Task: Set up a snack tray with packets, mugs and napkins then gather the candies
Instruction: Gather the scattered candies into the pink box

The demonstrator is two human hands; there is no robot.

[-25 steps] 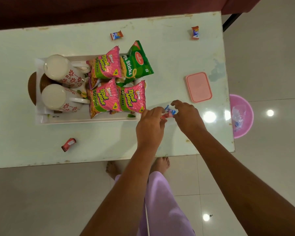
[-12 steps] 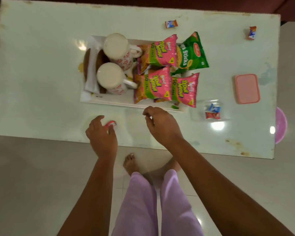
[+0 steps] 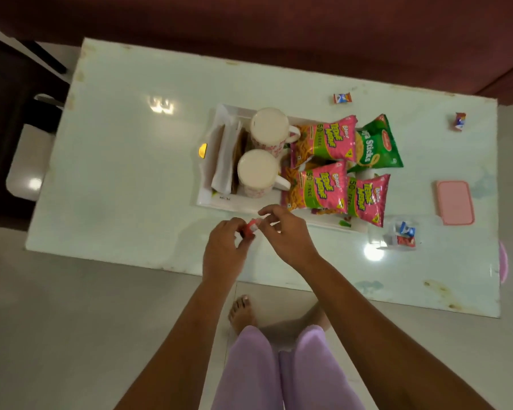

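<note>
1. Head view: left hand (image 3: 224, 255) pinches red candy (image 3: 249, 229); right hand (image 3: 288, 235) meets it, apparently gripping too.
2. Clear box (image 3: 397, 235) lies well right, nearer the right hand.

You look down on a pale green table (image 3: 125, 179) bearing a white tray (image 3: 237, 202), two white mugs (image 3: 269, 125) with a red floral print, three pink-and-green packets (image 3: 323, 140) lettered yellow, and one green packet (image 3: 376, 146). A red candy (image 3: 249, 227) sits between your fingers; red-and-blue candies (image 3: 342, 98) lie scattered. The lid (image 3: 454, 202) is pink, your trousers (image 3: 279, 374) lilac.
</note>
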